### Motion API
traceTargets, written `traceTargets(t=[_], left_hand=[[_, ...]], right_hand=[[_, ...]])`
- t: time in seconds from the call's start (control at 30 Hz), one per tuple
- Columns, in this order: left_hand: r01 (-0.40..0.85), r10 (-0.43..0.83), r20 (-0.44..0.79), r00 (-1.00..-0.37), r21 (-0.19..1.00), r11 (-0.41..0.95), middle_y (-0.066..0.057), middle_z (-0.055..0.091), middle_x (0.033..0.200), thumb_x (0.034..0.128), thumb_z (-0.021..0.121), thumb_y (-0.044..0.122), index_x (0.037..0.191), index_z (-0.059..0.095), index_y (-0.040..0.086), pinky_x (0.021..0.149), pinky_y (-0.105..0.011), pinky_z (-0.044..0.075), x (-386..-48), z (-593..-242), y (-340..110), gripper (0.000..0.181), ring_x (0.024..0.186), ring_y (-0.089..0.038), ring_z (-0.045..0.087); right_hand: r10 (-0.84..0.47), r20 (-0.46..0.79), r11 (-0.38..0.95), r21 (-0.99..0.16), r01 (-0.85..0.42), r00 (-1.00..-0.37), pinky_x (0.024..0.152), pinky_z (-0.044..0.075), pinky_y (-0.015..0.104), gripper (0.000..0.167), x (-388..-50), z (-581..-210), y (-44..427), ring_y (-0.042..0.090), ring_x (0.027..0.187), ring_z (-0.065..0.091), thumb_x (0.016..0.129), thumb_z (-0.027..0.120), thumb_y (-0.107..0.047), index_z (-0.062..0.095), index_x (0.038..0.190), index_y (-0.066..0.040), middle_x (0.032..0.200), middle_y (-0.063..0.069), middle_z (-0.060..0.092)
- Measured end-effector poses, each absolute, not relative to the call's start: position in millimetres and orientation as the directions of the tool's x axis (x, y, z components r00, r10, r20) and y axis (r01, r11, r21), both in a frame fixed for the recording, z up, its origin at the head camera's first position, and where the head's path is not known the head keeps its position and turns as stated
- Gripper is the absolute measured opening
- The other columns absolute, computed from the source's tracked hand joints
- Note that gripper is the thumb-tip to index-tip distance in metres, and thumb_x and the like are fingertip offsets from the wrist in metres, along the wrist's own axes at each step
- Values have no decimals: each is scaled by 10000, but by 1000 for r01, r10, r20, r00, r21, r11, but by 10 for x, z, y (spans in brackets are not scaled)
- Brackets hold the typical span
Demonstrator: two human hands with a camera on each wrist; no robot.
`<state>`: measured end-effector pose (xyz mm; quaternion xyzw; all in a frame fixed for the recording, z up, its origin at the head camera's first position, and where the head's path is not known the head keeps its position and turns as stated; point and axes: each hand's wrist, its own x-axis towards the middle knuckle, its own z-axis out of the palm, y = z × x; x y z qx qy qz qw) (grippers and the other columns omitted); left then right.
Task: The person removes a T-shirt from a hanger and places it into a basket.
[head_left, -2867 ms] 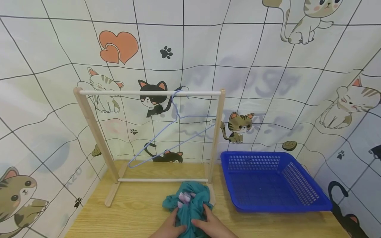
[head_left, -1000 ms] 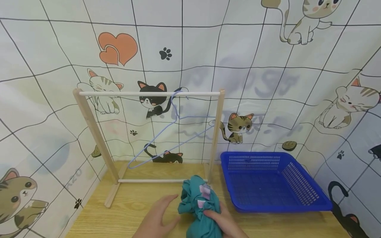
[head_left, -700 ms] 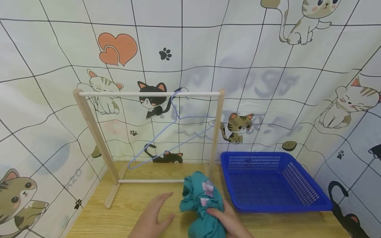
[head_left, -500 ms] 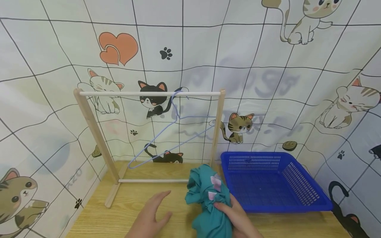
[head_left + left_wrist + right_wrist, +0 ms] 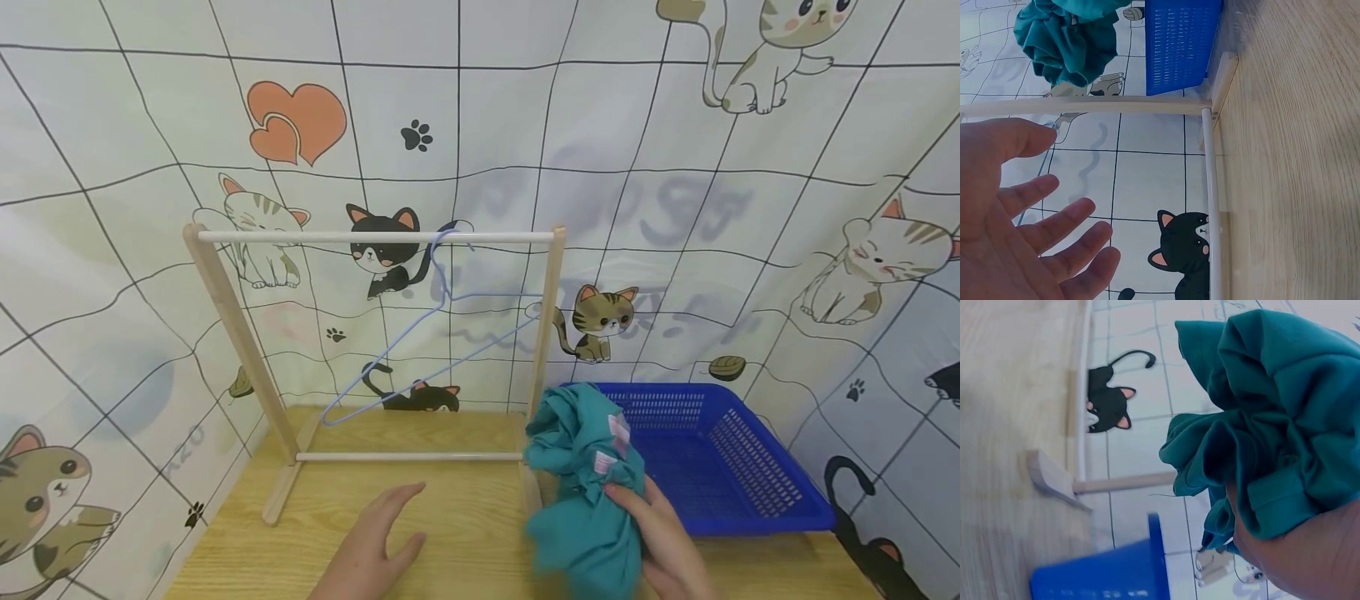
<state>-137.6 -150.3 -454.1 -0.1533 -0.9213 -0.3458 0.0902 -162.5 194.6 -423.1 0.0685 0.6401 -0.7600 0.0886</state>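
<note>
A bunched teal garment (image 5: 588,450) with pale label tags is held up off the table, overlapping the left end of the blue basket (image 5: 750,454) in the head view. My right hand (image 5: 663,542) grips it, thumb on the near side; its fingers are mostly hidden behind the cloth. In the right wrist view, folds of the garment (image 5: 1291,425) cover most of the hand (image 5: 1310,556). My left hand (image 5: 367,546) holds nothing, over the table in front of the rack. The left wrist view shows that hand's (image 5: 1029,219) fingers spread apart.
A wooden rack (image 5: 247,350) stands at the table's back left. From its white top bar hangs a light-blue hanger (image 5: 390,350), swung at an angle. A cat-printed wall covering (image 5: 510,117) rises behind. The wooden table (image 5: 247,550) shows bare in front of the rack.
Both hands were on the garment at first. My left hand let go and drew left. My right hand lifted the garment and carried it right, to the basket's left end.
</note>
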Motion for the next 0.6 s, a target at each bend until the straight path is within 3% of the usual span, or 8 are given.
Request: traceTargets(t=[0.1, 0.17, 0.37, 0.47, 0.6], left_hand=[[337, 212, 273, -939, 589, 735, -5, 525, 1348, 877, 673, 241, 1363, 477, 200, 958, -499, 451, -1378, -4541, -1514, 525, 1238, -279, 495], [329, 206, 270, -941, 576, 748, 2, 528, 1343, 872, 676, 240, 1363, 480, 204, 964, -485, 451, -1384, -4550, -1522, 529, 1239, -264, 497], [321, 201, 264, -943, 571, 756, 0, 534, 1333, 872, 677, 241, 1357, 487, 194, 959, -493, 451, -1385, -4542, -1556, 523, 1228, -270, 505], [324, 205, 264, -943, 574, 752, -4, 536, 1332, 873, 676, 233, 1352, 492, 187, 956, -501, 450, -1383, -4549, -1566, 515, 1226, -275, 506], [323, 212, 252, -944, 585, 744, -16, 529, 1342, 874, 671, 220, 1355, 488, 182, 954, -514, 450, -1383, -4579, -1569, 515, 1236, -288, 494]], right_hand=[[-31, -245, -209, -946, 246, -969, 965, 426, 245, 738, -1650, -4181, 2057, 45, 1135, 482, 934, 562, -312, 110, 1480, -107, 1401, 29, 305], [-26, -274, -246, -930, 272, -961, 983, 405, 227, 771, -1673, -4158, 2138, 52, 1214, 417, 940, 554, -347, 66, 1496, -130, 1421, -3, 259], [10, -337, -398, -865, 305, -942, 1150, 179, 252, 739, -1777, -4126, 2371, 43, 1332, 184, 957, 530, -378, 35, 1490, -242, 1427, -152, 204], [14, -359, -503, -809, 304, -933, 1163, 71, 206, 815, -1857, -4115, 2458, -20, 1372, 48, 958, 530, -374, -90, 1484, -329, 1510, -200, 38], [22, -380, -634, -720, 281, -925, 1145, 20, 157, 890, -1942, -4126, 2539, -79, 1359, -76, 952, 533, -395, -218, 1429, -413, 1494, -275, -154]])
